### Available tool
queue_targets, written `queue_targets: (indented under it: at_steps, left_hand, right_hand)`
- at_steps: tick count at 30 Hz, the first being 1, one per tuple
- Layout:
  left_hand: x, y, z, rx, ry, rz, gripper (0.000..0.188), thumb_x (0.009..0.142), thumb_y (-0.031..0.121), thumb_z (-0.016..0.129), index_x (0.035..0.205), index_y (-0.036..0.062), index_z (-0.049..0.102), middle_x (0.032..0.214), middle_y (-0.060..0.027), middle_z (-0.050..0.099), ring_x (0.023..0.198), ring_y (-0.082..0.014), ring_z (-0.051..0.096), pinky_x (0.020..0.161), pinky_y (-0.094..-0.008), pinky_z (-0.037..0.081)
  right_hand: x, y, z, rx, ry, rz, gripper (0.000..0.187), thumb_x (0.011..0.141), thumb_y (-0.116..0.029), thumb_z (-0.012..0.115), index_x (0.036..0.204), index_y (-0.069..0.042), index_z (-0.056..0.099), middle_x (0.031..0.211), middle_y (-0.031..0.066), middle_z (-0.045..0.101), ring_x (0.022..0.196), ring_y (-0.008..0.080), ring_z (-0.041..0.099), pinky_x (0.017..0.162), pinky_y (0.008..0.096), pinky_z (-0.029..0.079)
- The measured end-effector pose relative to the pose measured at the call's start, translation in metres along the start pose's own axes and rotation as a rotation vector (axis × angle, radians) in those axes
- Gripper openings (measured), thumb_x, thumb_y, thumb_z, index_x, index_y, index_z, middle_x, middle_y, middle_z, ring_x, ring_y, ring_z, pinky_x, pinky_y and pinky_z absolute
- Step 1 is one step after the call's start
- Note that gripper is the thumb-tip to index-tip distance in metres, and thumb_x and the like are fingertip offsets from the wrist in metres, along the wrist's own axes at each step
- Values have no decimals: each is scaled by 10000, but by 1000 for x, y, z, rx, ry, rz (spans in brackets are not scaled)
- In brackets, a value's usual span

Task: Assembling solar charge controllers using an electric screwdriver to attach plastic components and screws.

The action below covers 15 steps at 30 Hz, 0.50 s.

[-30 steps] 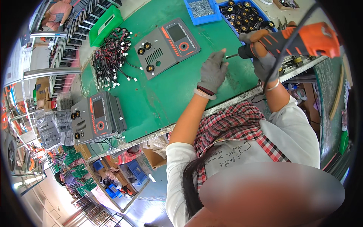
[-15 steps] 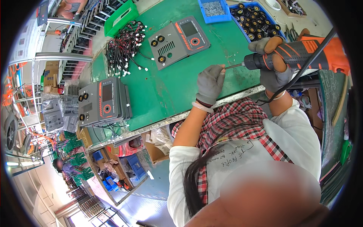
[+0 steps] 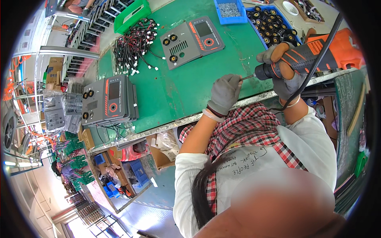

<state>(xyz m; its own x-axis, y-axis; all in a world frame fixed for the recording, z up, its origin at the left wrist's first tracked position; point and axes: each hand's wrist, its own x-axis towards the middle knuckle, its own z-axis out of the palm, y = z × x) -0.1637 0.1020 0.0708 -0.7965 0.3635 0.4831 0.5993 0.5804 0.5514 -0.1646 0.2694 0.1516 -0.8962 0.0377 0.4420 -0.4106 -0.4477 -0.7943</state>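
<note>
My right hand, in a grey glove, is wrapped round an orange and black electric screwdriver at the table's right front edge. Its long thin bit points left. My left hand, also gloved, has its fingers closed at the bit's tip; whether a screw is there is hidden. Beyond the hands lies a grey front panel with a dark display window, an orange dial ring and several black round parts fitted. More such panels are stacked at the left, with dark wires under them.
A heap of wired connectors lies by a green bin. At the back stand a blue tray of screws and a blue bin of black round parts. The black cable crosses the screwdriver. Below the tabletop is a shelf.
Both hands and the screwdriver have dropped slightly toward the table's front edge, and the screwdriver has tilted, its rear end higher. The view has shifted a little.
</note>
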Motion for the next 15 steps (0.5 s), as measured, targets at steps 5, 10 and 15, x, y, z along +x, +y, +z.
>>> queue_targets:
  at_steps: [5,10,15]
  left_hand:
    - [-5,7,-9,95,-174,-140,132,758,196,584,764,66,568,600,-88,519,542,-262,521,490,-355,405]
    - [-8,-1,-6,152,-193,-181,227,744,280,607,828,72,576,648,-84,550,577,-252,550,501,-338,425]
    - [13,-59,-29,693,-120,-337,555,713,446,613,1111,89,465,1084,-106,501,746,-256,590,595,-325,478]
  right_hand:
    - [-2,5,3,-61,43,40,332,709,-305,666,793,-33,494,725,72,490,702,196,516,713,365,455]
    - [0,12,3,-87,26,57,316,706,-287,663,791,-32,497,722,73,488,705,204,519,725,371,450]
    - [3,11,-12,-73,63,-4,310,716,-278,650,826,-25,507,799,103,548,803,246,582,736,361,465]
